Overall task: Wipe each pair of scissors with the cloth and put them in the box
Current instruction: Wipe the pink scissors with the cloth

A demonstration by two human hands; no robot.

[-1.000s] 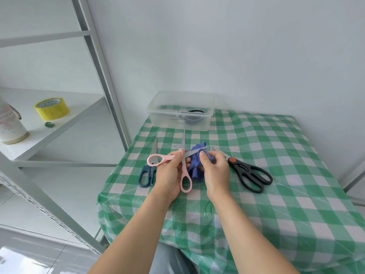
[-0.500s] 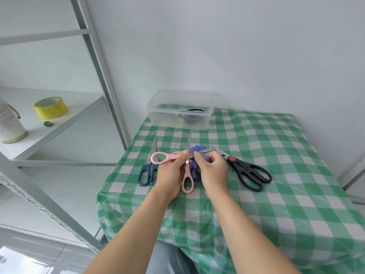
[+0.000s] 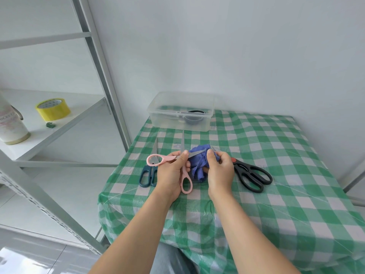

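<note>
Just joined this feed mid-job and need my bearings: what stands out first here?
Front and centre, the left hand holds the pink scissors splayed open while the right hand pinches a blue cloth round one blade. Black scissors lie on the green-checked table just right of the hands, dark blue scissors to the left. A clear box stands at the table's far edge with something dark inside.

We see bright, even, diffuse light, strongest toward 9 o'clock, where the shelf (image 3: 83,107) looks nearly washed out. The floor (image 3: 13,258) at 7 o'clock throws white glare, and the tablecloth (image 3: 296,155) has a thin plastic sheen. Shadows are faint and soft-edged. The centre is sharp; the clear box (image 3: 180,123) toward 12 o'clock shows pale highlights. Wide-angle distortion tilts the shelf post (image 3: 110,95) at 10 o'clock.
</note>
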